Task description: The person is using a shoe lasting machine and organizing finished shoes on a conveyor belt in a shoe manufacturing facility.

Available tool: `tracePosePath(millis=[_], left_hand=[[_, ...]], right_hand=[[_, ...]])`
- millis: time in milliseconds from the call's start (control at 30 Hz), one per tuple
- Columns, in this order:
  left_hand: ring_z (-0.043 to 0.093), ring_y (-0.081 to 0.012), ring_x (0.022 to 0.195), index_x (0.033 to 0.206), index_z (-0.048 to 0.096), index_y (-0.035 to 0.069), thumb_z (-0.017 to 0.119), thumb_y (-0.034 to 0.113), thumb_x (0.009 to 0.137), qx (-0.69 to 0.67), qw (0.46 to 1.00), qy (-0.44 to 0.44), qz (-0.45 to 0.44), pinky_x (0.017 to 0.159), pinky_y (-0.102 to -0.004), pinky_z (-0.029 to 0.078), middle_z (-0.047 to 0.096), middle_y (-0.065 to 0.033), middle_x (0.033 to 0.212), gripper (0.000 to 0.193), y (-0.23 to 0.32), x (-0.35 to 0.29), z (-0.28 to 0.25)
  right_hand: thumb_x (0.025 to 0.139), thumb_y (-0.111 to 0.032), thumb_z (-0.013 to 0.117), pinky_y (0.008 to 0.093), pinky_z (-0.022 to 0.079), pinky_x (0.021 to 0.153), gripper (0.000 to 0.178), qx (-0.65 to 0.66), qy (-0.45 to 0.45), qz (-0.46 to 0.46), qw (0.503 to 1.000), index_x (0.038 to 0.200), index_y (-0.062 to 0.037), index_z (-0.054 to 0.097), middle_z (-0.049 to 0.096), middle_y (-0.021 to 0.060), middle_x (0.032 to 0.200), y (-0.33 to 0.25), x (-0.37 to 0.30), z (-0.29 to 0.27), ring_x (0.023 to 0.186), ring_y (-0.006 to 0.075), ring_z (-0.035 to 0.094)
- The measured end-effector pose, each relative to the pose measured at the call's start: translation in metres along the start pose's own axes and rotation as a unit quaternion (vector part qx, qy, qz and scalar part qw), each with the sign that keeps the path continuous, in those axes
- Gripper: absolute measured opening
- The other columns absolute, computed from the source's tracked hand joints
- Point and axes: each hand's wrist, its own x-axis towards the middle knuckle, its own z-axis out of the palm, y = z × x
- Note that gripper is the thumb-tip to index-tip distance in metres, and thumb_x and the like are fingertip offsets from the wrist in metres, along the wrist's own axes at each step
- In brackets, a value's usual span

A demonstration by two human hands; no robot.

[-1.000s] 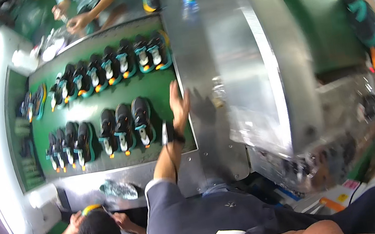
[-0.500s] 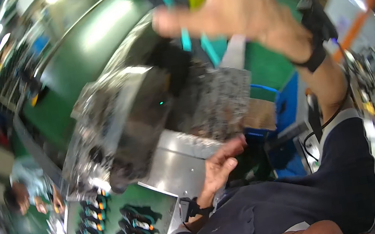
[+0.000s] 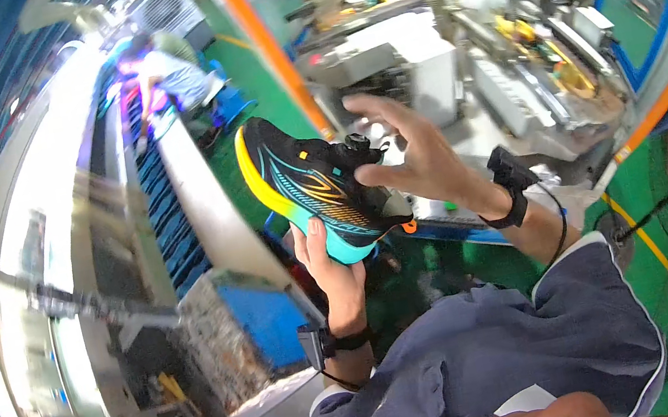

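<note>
My left hand (image 3: 333, 275) grips a running shoe (image 3: 314, 183) from below, its thumb and fingers around the thick sole. The shoe is black with teal and orange lines, and its sole runs from yellow at the toe to turquoise at the heel. It is held tilted, toe up and to the left. At the shoe's opening, on its right side, my right hand (image 3: 417, 149) has thumb and fingers spread apart. Whether a fingertip touches the laces or collar I cannot tell. Black bands with small devices circle both wrists.
A long conveyor (image 3: 215, 216) stretches away on the left, with dark items lying along it. A blue-and-grey worn box (image 3: 259, 315) stands near its close end. Beyond the conveyor sits a person (image 3: 182, 79). An orange post (image 3: 264, 42) rises ahead, and a cluttered machine bench (image 3: 501, 90) lies to the right.
My view has turned to the right, away from the foil-covered machine and the rows of shoes. A shoe is now in my left hand, which was empty; my raised right hand has come down beside it.
</note>
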Motion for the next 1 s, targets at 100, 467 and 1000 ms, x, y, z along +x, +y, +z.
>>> tracePosePath(millis=[100, 467, 1000], left_hand=[[0.058, -0.0182, 0.107, 0.138, 0.04, -0.001, 0.056, 0.009, 0.091, 0.108, 0.989, -0.084, -0.062, 0.094, -0.0328, 0.047, 0.057, -0.0097, 0.123, 0.051, -0.076, 0.014, 0.034], [0.055, -0.0167, 0.109, 0.141, 0.032, -0.011, 0.063, 0.039, 0.091, 0.294, 0.858, -0.273, -0.32, 0.086, -0.0277, 0.048, 0.056, -0.015, 0.129, 0.077, -0.366, 0.102, 0.148], [0.067, -0.0306, 0.085, 0.103, 0.06, -0.006, 0.074, 0.013, 0.066, 0.439, 0.825, -0.163, -0.317, 0.082, -0.041, 0.053, 0.067, -0.0201, 0.1, 0.044, -0.565, 0.252, 0.168]], right_hand=[[0.073, -0.01, 0.075, 0.0296, 0.048, 0.092, 0.065, 0.276, 0.003, 0.224, 0.935, 0.132, -0.0017, 0.05, 0.06, 0.0076, 0.121, 0.076, -0.049, -0.056, 0.104, 0.015, 0.058], [0.07, -0.008, 0.073, 0.0287, 0.047, 0.09, 0.053, 0.019, 0.423, 0.32, 0.847, 0.122, -0.0022, 0.06, 0.064, 0.0072, 0.107, 0.173, -0.167, -0.281, 0.096, 0.0164, 0.06], [0.074, -0.014, 0.071, 0.0277, 0.05, 0.079, 0.048, -0.338, 0.443, 0.342, 0.757, 0.116, 0.0043, 0.06, 0.066, 0.0099, 0.1, 0.196, -0.115, -0.407, 0.086, 0.0142, 0.061]])
